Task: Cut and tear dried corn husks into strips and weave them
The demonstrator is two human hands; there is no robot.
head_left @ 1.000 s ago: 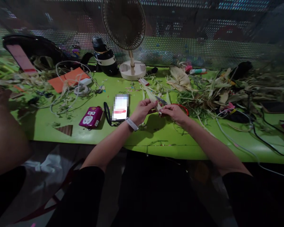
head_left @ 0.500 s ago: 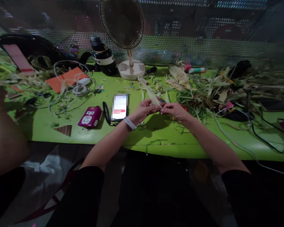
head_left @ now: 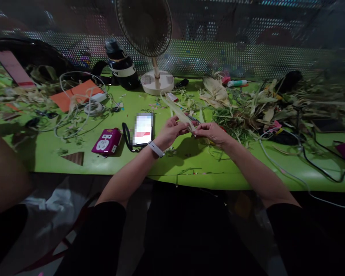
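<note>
A pale, long corn husk [head_left: 176, 109] slants up and to the left over the green table [head_left: 126, 165]. My left hand [head_left: 172, 131], with a light band on its wrist, has its fingers closed round the husk's lower part. At the lower end of the husk, my right hand [head_left: 209, 132] pinches it between thumb and fingers. The fingertips of both hands are close together. Left of my left hand lies a lit phone [head_left: 143, 129], and beyond it a purple power socket block [head_left: 107, 142].
A fan [head_left: 157, 82] and a black bottle [head_left: 123, 71] stand at the back. Husks and green scraps [head_left: 238, 122] are heaped on the right, with cables [head_left: 290, 174] in front. At the far left is another person's arm [head_left: 5, 172].
The view has shifted slightly. The husk's upper end has swung left, and the fingers of my left hand have loosened and shifted a little along it. My right hand still pinches the lower end.
</note>
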